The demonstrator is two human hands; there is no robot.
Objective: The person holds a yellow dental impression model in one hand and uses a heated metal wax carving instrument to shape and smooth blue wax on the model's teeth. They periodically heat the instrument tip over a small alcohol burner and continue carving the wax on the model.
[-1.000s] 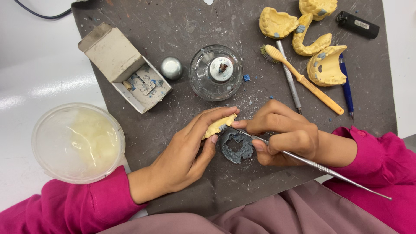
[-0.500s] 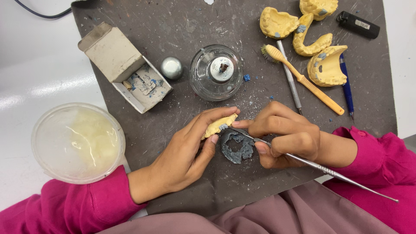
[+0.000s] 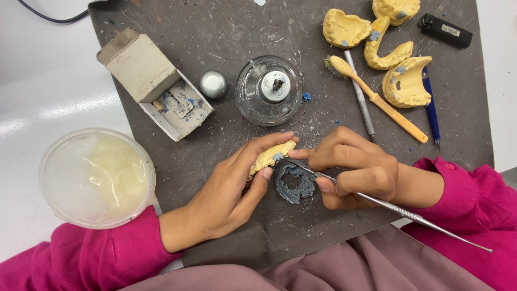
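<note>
The left hand (image 3: 226, 196) lies over the near part of a dark grey work mat (image 3: 226, 54), fingers and thumb pinched around a small yellow dental cast (image 3: 271, 155) that is held tilted just above the mat. The right hand (image 3: 353, 170) is closed in a pen-like grip on a slim metal carving instrument (image 3: 398, 211), its tip meeting a blue-grey spot on the cast's right end and its long shaft running out low to the right, past the wrist. Directly below the cast, between the two hands, a ring-shaped lump of blue-grey wax (image 3: 294, 184) rests on the mat, touching the right-hand fingers. Both forearms are in bright pink sleeves. Beyond the hands stands a round glass spirit lamp (image 3: 269, 90) with a metal wick collar; its domed metal cap (image 3: 213, 84) sits just to its left. Further left is an open cardboard box (image 3: 153, 83) holding blue-grey scraps. At the far right of the mat lie three more yellow casts (image 3: 377, 37), a yellow-handled brush (image 3: 377, 99), a second metal instrument (image 3: 360, 97), a blue pen (image 3: 431, 108) and a black lighter (image 3: 445, 30). A clear plastic bowl (image 3: 97, 177) with a pale yellowish content sits on the white surface left of the mat.
</note>
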